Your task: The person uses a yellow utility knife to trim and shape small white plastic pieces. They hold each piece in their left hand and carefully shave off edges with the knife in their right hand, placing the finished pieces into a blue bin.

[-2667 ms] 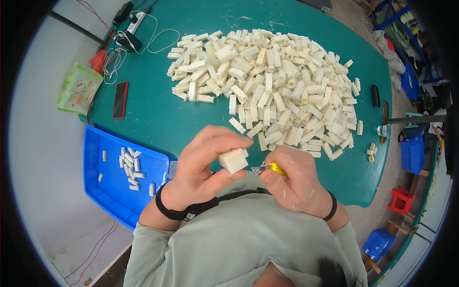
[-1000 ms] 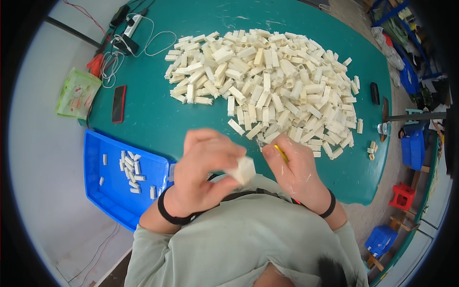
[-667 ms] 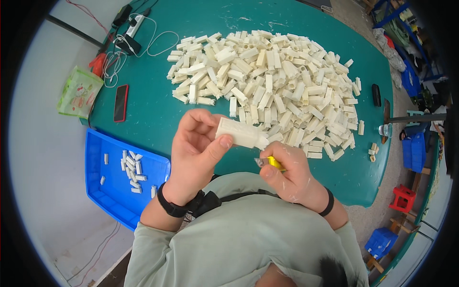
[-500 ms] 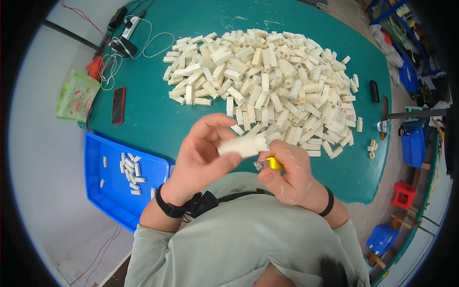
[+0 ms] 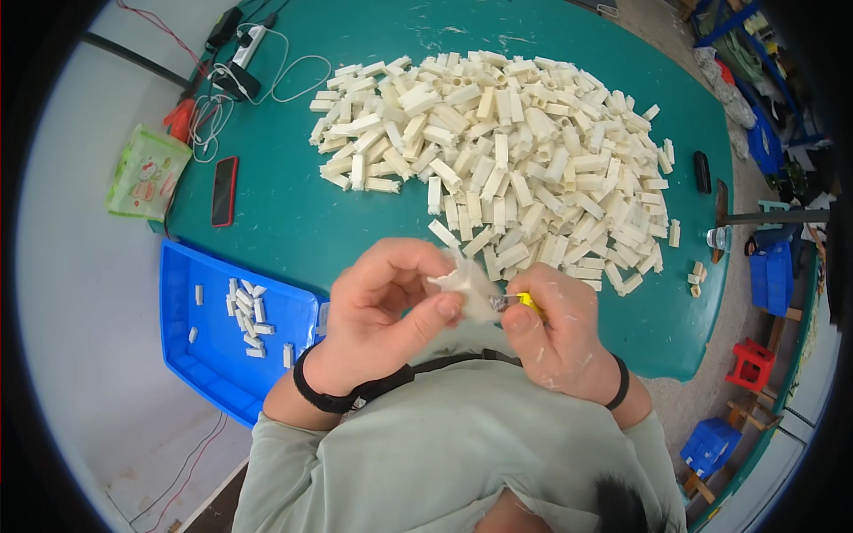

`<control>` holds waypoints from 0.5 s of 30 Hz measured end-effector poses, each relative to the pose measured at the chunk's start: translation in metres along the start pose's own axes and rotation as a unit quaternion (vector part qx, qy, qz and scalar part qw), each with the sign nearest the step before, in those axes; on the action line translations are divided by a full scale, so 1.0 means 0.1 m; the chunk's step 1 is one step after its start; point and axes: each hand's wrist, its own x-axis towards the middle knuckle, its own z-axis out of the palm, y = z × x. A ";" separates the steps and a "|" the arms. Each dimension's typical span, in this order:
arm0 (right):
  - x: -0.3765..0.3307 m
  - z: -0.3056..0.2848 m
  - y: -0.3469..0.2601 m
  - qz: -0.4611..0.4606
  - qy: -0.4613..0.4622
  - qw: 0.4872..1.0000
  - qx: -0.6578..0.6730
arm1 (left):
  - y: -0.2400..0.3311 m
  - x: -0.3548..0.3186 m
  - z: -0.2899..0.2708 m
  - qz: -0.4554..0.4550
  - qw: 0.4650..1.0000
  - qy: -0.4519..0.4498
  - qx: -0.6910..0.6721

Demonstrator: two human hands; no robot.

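My left hand (image 5: 378, 311) is closed on a cream-white hollow plastic piece (image 5: 473, 289) with a ragged edge, held between thumb and fingers above the table's near edge. In my right hand (image 5: 567, 333) is a small yellow-handled tool (image 5: 528, 302), its grey metal end touching or very close to the piece's right end. The exact kind of tool is mostly hidden by my fingers. Beyond both hands lies a large heap of similar cream-white pieces (image 5: 498, 147). To my left, a blue tray (image 5: 191, 355) contains several small white pieces (image 5: 246, 315).
The green table (image 5: 275, 204) also bears a red-edged phone (image 5: 224, 191), a power strip (image 5: 249, 46) with white cables and a black case (image 5: 702, 171). A green-and-white bag (image 5: 149, 173) is at the left edge. A red stool (image 5: 751, 364) stands on the floor at right.
My left hand has turned the piece, so its ragged end now points up and left. My right hand has moved slightly right and down, with the tool's metal end at the piece.
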 end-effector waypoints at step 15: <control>0.02 0.06 -0.06 0.007 0.015 0.999 0.040 | -0.11 0.01 0.03 0.275 0.885 0.023 0.374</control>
